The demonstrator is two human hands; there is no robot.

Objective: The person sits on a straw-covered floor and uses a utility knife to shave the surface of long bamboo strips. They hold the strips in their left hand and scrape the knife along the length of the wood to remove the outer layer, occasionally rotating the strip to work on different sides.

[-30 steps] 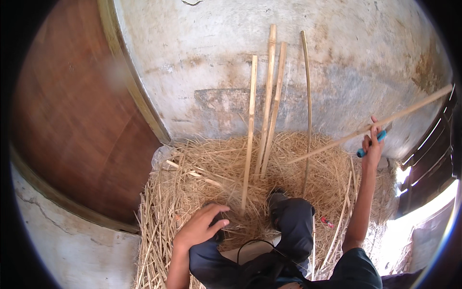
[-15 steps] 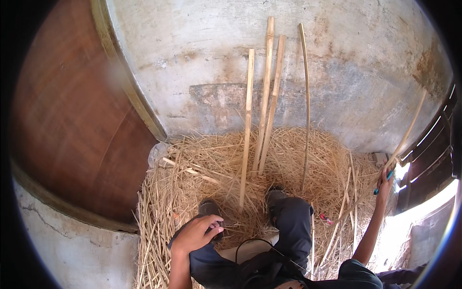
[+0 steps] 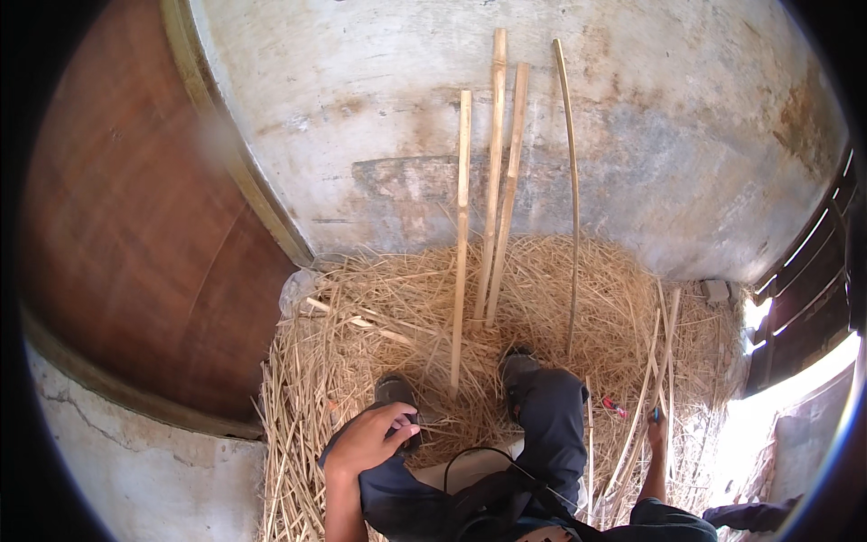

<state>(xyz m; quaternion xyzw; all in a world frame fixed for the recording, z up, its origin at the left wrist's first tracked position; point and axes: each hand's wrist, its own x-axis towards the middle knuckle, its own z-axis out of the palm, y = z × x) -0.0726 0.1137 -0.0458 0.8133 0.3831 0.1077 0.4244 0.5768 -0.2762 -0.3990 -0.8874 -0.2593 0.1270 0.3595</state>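
Note:
My left hand (image 3: pixel 370 440) rests on my left knee, its fingers loosely bent and apart, holding nothing. Low on the right, my right hand (image 3: pixel 657 432) is closed around a small blue object (image 3: pixel 657 414); only a bit of it shows, so I cannot tell its kind. Beside that hand, long pale bamboo strips (image 3: pixel 672 339) lie on the straw. Whether the fingers also touch one of them, I cannot tell. Straight ahead, three split bamboo sticks (image 3: pixel 462 226) and a thinner, slightly curved one (image 3: pixel 573 172) lean on the wall, their feet in the straw.
Loose straw and shavings (image 3: pixel 542 280) cover the floor around my shoes. A stained plaster wall (image 3: pixel 677 135) rises ahead, with a brown panel (image 3: pixel 153 226) at the left. Dark slats (image 3: pixel 804 307) line the right side. A small red scrap (image 3: pixel 613 406) lies near my right leg.
My right hand has come down and inward from the far right. The long strip it held up against the wall no longer stands there. My left hand has stayed on the knee.

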